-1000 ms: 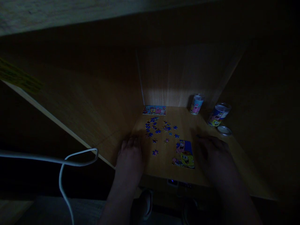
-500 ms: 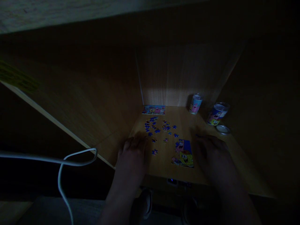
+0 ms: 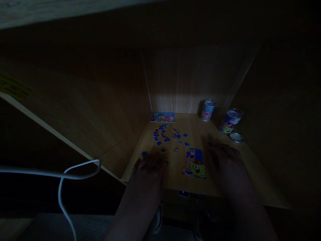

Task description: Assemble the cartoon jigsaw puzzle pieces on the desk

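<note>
The scene is very dark. On a small wooden desk (image 3: 220, 187) lie several loose blue jigsaw pieces (image 3: 163, 135). My left hand (image 3: 150, 169) rests palm down at the desk's near left, its fingertips over a loose piece; the fingers are dim and I cannot tell what they hold. One blue piece (image 3: 143, 153) lies just left of those fingers. A partly built cartoon puzzle (image 3: 195, 163) lies between my hands. My right hand (image 3: 224, 160) lies flat, fingers stretched, right of that puzzle.
A reference picture card (image 3: 163, 117) lies at the back of the desk. Two cartoon-printed tins (image 3: 207, 110) (image 3: 229, 121) stand at the back right, a round lid (image 3: 237, 137) beside them. Wooden walls enclose the desk. A white cable (image 3: 62, 180) loops at left.
My left hand slid right and toward me, covering the lone blue piece near the front and uncovering a piece at its left. My right hand has hardly shifted. The camera moved slightly.
</note>
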Demonstrator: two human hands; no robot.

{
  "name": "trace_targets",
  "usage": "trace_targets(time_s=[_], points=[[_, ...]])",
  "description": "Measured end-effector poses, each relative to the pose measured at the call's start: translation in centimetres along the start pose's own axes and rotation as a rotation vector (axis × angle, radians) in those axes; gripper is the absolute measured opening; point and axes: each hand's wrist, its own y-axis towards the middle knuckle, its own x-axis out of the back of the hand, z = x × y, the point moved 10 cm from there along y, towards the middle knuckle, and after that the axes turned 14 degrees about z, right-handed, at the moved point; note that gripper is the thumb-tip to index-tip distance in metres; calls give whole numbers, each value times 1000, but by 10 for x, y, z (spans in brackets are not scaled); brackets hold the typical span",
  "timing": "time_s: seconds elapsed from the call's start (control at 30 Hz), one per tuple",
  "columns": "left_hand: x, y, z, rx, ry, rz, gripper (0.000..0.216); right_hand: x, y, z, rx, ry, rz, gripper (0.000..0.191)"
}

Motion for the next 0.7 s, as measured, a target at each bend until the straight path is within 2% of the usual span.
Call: trace_targets(time_s=[0.37, 0.5, 0.7], points=[[4, 10, -38, -157, -79, 0, 42, 1, 0, 0, -22, 9, 16, 31], [7, 10, -43, -171, -115, -20, 42, 2, 0, 2, -21, 4, 15, 29], [17, 10, -43, -189, -188, -12, 24, 3, 0, 3, -13, 10, -4, 29]])
